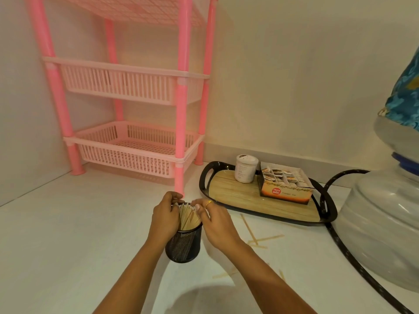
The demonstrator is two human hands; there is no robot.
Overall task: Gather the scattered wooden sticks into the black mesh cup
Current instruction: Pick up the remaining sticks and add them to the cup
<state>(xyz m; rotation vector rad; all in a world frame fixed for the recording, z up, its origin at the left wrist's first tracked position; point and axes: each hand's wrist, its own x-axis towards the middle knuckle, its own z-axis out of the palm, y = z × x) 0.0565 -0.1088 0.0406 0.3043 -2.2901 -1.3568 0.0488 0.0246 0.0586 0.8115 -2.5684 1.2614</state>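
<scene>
The black mesh cup (184, 244) stands on the white floor in the lower middle of the view. A bundle of wooden sticks (187, 217) stands in it, leaning and sticking out above the rim. My left hand (164, 217) wraps around the bundle and the cup's rim from the left. My right hand (215, 220), with a gold ring, pinches the sticks' tops from the right. Several loose sticks (256, 239) lie scattered on the floor to the right of the cup, and a few more sticks (223, 274) lie nearer, beside my right forearm.
A pink plastic rack (127, 87) stands behind the cup at the left. A black-rimmed wooden tray (235, 191) at the right holds a white jar (246, 168) and an orange box (284, 185). A black hose (347, 252) and clear water jugs (385, 225) fill the right edge.
</scene>
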